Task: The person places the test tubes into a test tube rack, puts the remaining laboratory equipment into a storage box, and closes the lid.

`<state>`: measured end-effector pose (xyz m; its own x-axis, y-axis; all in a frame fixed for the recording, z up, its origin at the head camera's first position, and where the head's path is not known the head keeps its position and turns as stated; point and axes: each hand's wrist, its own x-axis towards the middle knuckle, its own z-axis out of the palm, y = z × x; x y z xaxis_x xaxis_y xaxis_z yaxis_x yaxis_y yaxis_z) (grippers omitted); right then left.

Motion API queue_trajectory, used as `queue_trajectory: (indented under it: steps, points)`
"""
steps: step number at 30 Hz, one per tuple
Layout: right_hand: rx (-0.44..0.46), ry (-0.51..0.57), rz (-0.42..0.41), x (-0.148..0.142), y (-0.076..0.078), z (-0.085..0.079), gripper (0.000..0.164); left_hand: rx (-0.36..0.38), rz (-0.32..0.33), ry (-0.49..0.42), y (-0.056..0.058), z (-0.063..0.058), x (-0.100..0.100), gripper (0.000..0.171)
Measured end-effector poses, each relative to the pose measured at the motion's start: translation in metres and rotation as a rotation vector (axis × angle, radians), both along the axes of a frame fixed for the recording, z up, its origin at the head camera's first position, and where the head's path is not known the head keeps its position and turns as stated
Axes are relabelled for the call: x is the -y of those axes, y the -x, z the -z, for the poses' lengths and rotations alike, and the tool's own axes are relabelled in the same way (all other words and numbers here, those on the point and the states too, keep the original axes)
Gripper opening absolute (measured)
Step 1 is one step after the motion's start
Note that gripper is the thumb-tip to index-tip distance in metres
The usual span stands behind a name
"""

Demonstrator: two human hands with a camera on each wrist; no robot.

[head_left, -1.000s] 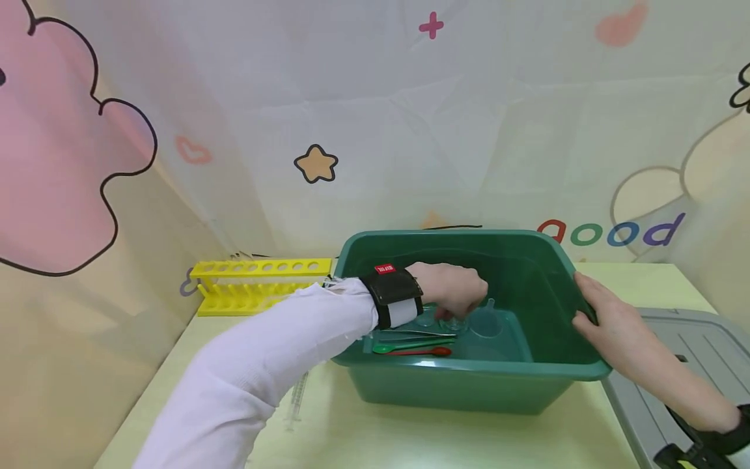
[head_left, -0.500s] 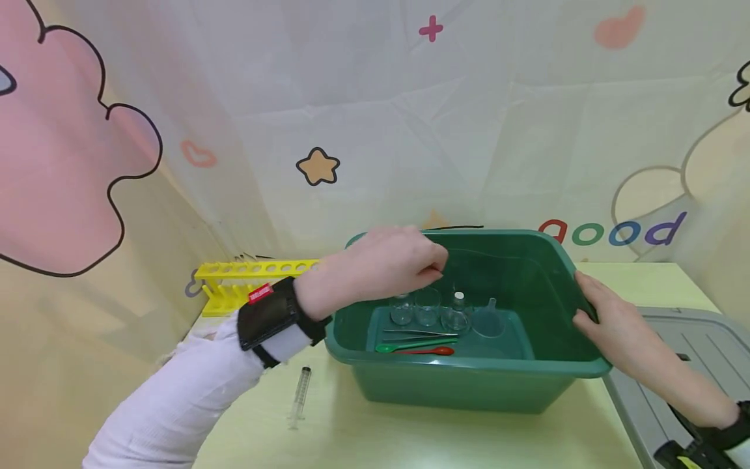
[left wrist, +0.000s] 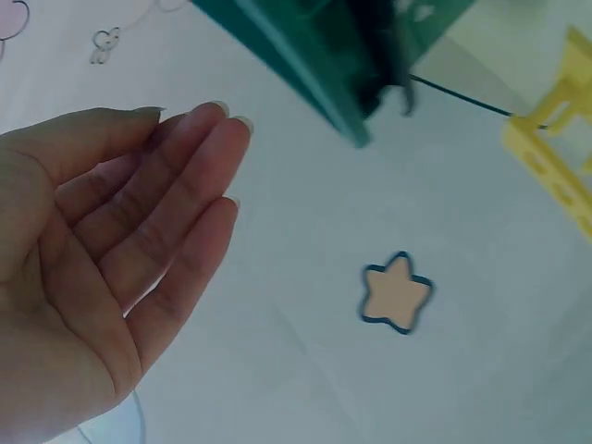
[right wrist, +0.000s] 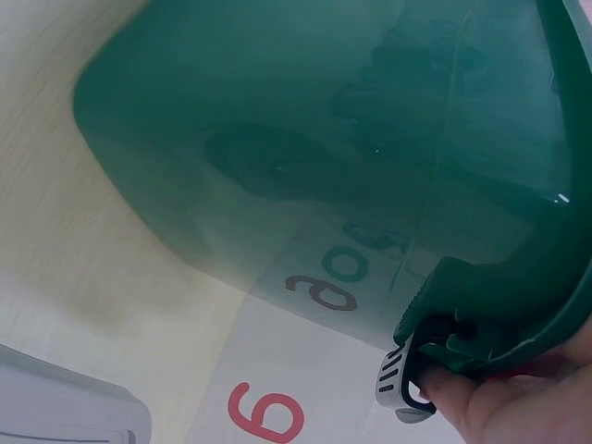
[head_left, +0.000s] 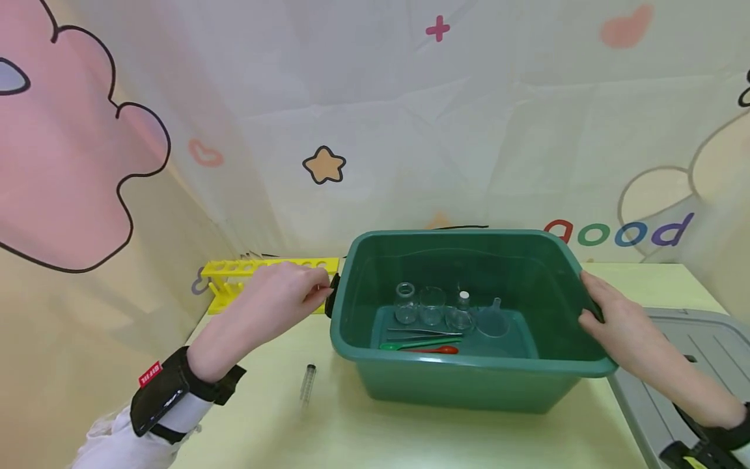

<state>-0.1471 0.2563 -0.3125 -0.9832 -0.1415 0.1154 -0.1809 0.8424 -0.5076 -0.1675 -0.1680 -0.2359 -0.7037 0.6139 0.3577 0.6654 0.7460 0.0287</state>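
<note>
My right hand [head_left: 624, 319] grips the right rim of a green plastic bin [head_left: 457, 389]; in the right wrist view its fingers [right wrist: 462, 402] reach under the rim beside a grey-black handle clip [right wrist: 398, 384]. Just off the bin's left end, by a black handle clip [head_left: 332, 296], is my left hand [head_left: 272, 299]. Its fingers [left wrist: 176, 203] are gently bent in the left wrist view, nothing in them and apart from the bin. Inside stand a glass bottle [head_left: 405, 303], a beaker [head_left: 431, 306], a white-capped flask [head_left: 459, 318] and a funnel [head_left: 492, 320]. Tweezers [head_left: 424, 335], a green spoon [head_left: 418, 343] and a red spoon [head_left: 436, 350] lie before them.
Behind my left hand stands a yellow test tube rack [head_left: 222, 290]. A clear syringe [head_left: 307, 383] lies on the pale table [head_left: 469, 436], left of the bin. At the right is a grey lid [head_left: 697, 332], and a printed curtain [head_left: 398, 143] hangs behind.
My left hand has come up out of the bin and moved left to beside its left rim, uncovering the glassware. My right hand keeps its grip on the right rim.
</note>
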Motion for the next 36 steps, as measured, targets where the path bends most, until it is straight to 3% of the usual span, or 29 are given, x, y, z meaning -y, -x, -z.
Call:
queue_trajectory:
  steps: [5, 10, 16, 25, 30, 36]
  points:
    - [0.002, -0.002, -0.001, 0.001, -0.001, -0.001, 0.061, 0.064, -0.074, 0.011, -0.004, 0.028, 0.022, 0.016]
    - [0.004, -0.012, -0.002, 0.001, -0.001, -0.002, 0.060, 0.186, -0.138, 0.059, -0.007, 0.062, 0.034, 0.011]
    - [0.000, -0.016, -0.006, 0.001, -0.001, -0.002, 0.060, 0.322, -0.255, 0.077, -0.013, 0.092, 0.041, 0.017]
    - [0.000, -0.015, -0.014, -0.002, 0.000, -0.002, 0.061, 0.506, -0.386, 0.093, -0.012, 0.137, 0.047, 0.025]
    - [0.008, -0.010, -0.013, 0.000, 0.000, -0.001, 0.061, 0.561, -0.436, 0.078, -0.012, 0.153, 0.049, 0.028]
    - [0.004, -0.008, -0.004, -0.001, 0.000, -0.001, 0.061, 0.576, -0.442, 0.051, -0.012, 0.161, 0.047, 0.031]
